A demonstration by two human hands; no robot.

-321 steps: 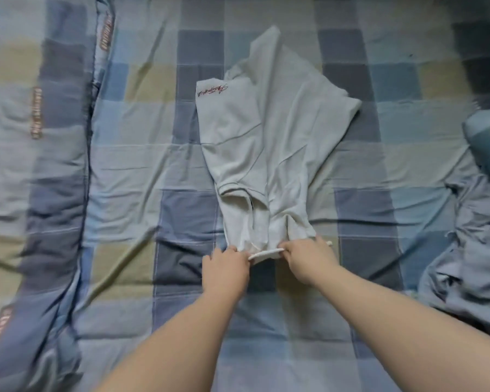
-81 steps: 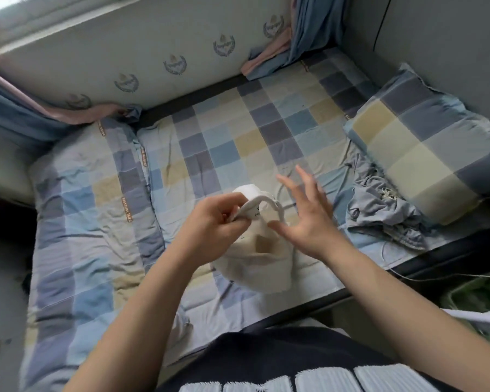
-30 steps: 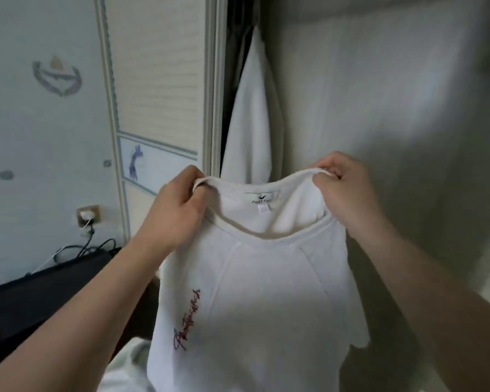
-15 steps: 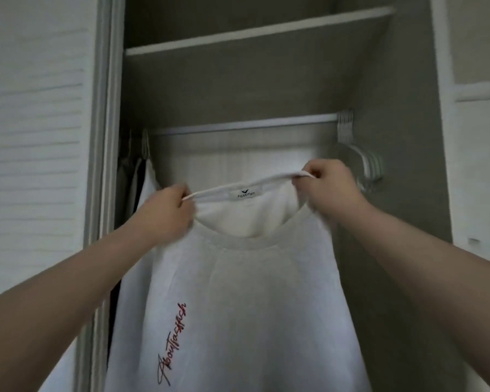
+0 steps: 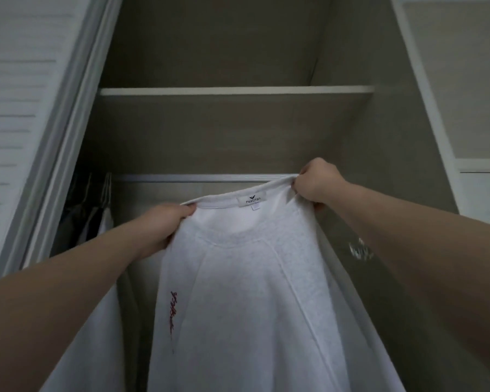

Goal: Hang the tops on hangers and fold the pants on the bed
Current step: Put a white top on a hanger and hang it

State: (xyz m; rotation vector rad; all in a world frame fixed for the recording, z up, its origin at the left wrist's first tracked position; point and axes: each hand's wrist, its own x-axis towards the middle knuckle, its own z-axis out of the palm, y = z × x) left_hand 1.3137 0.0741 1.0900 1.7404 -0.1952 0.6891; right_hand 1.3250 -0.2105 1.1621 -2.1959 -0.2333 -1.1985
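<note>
A white top [image 5: 246, 292] with red script on its chest hangs in front of me inside an open wardrobe. My left hand [image 5: 164, 224] grips the left side of its collar. My right hand [image 5: 318, 181] grips the right side of the collar, raised up to the metal clothes rail [image 5: 204, 178]. The collar is stretched wide between both hands, with a brand label showing inside. Pale hangers [image 5: 359, 251] show as a blur below my right forearm.
A wardrobe shelf [image 5: 235, 90] runs above the rail. Dark and white garments on hangers [image 5: 96, 216] crowd the rail's left end. A white louvred door [image 5: 20, 108] stands at the left, a white door frame [image 5: 425, 89] at the right.
My view has tilted up into the wardrobe. My right hand has risen with the collar to the rail, and the hangers now sit below my right forearm.
</note>
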